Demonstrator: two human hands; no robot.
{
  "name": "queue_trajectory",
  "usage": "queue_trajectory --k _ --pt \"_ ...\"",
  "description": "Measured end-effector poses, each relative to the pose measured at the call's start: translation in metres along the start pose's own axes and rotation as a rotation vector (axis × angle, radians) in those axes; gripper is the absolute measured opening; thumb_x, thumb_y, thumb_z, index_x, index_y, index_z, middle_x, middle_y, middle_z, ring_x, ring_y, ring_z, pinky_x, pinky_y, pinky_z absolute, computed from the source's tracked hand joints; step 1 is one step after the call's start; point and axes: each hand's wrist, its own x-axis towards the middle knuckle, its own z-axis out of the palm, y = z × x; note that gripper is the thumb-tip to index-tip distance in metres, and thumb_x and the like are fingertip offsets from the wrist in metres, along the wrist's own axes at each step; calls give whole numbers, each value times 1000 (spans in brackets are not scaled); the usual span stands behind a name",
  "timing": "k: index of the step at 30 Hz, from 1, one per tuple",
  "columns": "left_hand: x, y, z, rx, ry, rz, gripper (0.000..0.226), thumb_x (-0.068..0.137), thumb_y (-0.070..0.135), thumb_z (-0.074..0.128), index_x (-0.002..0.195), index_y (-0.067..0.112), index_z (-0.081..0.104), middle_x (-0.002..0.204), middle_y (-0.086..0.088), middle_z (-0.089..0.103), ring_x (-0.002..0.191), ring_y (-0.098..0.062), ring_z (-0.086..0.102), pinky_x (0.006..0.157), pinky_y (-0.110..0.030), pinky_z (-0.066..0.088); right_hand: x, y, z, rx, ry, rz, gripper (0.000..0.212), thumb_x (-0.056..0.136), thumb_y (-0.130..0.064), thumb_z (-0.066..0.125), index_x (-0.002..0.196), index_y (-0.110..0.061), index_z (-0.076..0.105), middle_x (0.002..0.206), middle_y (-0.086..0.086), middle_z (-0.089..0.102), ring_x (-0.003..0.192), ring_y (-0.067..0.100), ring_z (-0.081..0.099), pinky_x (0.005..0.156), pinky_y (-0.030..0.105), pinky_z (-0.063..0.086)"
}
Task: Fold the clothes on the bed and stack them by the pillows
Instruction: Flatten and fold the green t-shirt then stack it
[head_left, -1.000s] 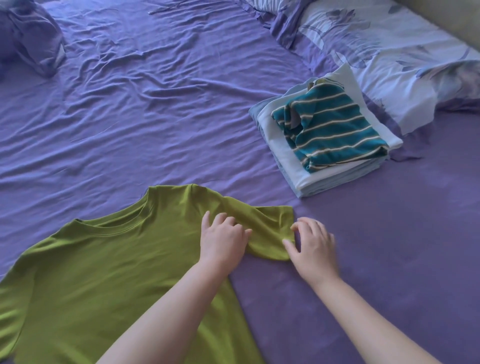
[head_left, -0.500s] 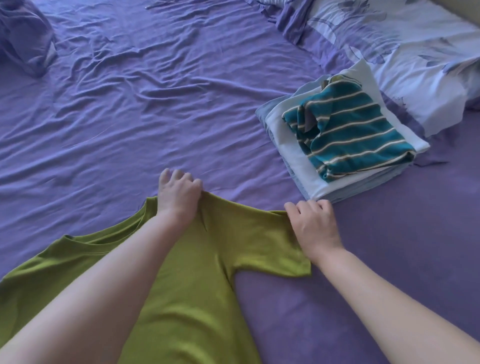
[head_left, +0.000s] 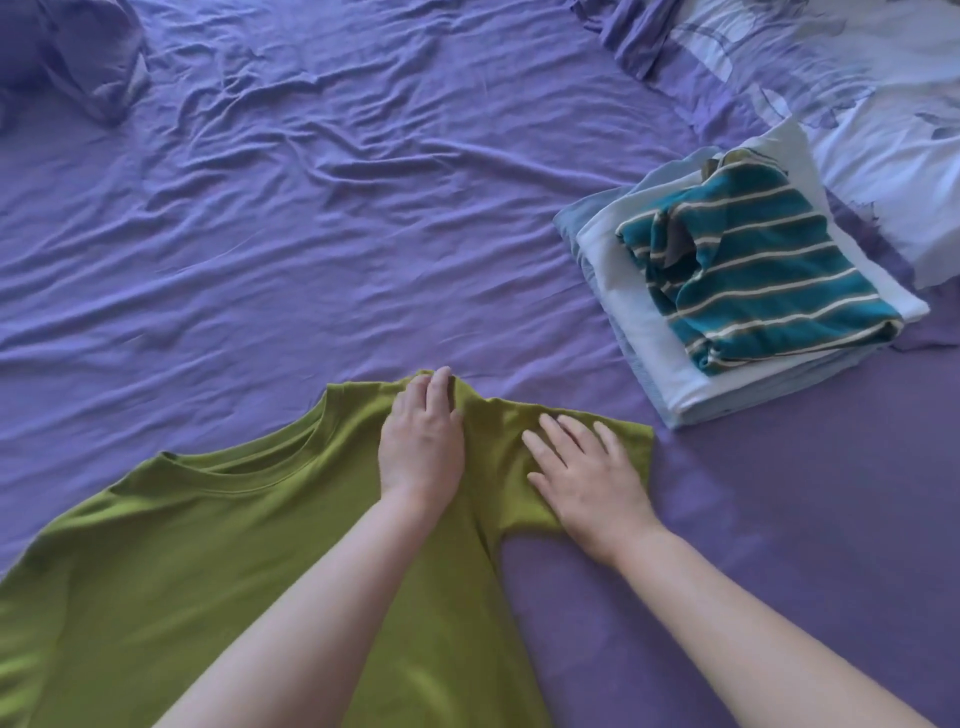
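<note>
A green T-shirt (head_left: 208, 545) lies spread flat on the purple bed sheet (head_left: 363, 208), neck toward the far side. My left hand (head_left: 421, 441) rests on its right shoulder, fingers reaching the top edge of the cloth. My right hand (head_left: 587, 478) lies flat with spread fingers on the right sleeve. At the right, a stack of folded clothes (head_left: 644, 332) sits by the pillow (head_left: 883, 119), with a teal striped garment (head_left: 753, 270) on top of white and pale blue pieces.
A bunched purple-grey cloth (head_left: 78, 57) lies at the far left corner. The floral pillow fills the far right. Wrinkled sheet stretches between the shirt and the far side of the bed.
My left hand shifted along the shoulder and uncurled onto the cloth. My right hand let go of the sleeve edge and flattened on the sleeve.
</note>
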Motion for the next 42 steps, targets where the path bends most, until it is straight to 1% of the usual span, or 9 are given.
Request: queue_trajectory --k 3,7,13,19,23,30,33,37,42 --pt "-26 -14 7 214 -49 130 67 94 53 35 150 23 16 158 -5 13 147 -26 7 116 -48 -1 3 5 13 12 -148 59 58 95 -55 17 148 -32 7 158 0 0 146 22 -3 115 47 -1" --pt "-31 -41 15 402 -155 71 78 78 77 -8 144 35 -14 157 -1 -17 144 -26 -21 112 -57 -16 -3 -14 17 45 -41 107 67 87 -64 17 145 -32 24 156 6 18 143 34 13 109 62 5" --pt "-36 -49 7 325 -239 78 83 74 81 -9 146 41 -10 158 0 -15 143 -21 -22 112 -54 -17 -7 -12 37 14 -105 133 69 78 -74 -5 137 -41 -23 152 -5 -24 143 25 -19 110 60 -10" --pt "-156 -62 -11 383 -323 82 71 85 68 -2 148 35 -11 158 -2 -15 141 -23 -27 112 -53 -15 -39 -55 7 85 0 6 65 89 -54 26 142 -18 36 151 16 29 140 38 21 108 64 16" --pt "-236 -74 -22 397 -375 6 68 89 64 3 149 33 -6 156 -1 -18 140 -25 -26 113 -53 -14 -106 -102 18 113 -13 -189 58 88 -48 32 134 -18 50 145 15 41 135 38 34 107 60 27" --pt "-343 -83 -57 380 -417 -109 58 88 52 32 136 25 51 146 -8 43 133 -31 42 101 -55 40 -210 -142 27 124 -116 -131 72 96 -50 2 130 -15 55 141 15 46 135 35 28 108 55 16" --pt "-388 -95 -64 361 -405 -95 53 85 50 42 131 25 56 140 -8 50 128 -30 49 97 -54 45 -244 -163 29 75 -124 -196 73 97 -47 1 126 -14 59 137 16 50 133 35 35 106 56 19" --pt "-439 -112 -74 323 -374 -161 58 69 43 77 123 26 63 137 -10 54 124 -32 52 93 -52 49 -281 -205 24 64 -142 -263 54 87 -45 32 117 -16 66 129 17 58 120 37 53 94 58 42" --pt "-486 -131 -81 175 -246 -508 63 93 46 47 148 28 22 154 -6 21 139 -23 24 111 -34 25 -326 -256 26 127 -126 -318 52 56 -40 86 101 -17 73 117 17 65 107 34 63 80 51 53"
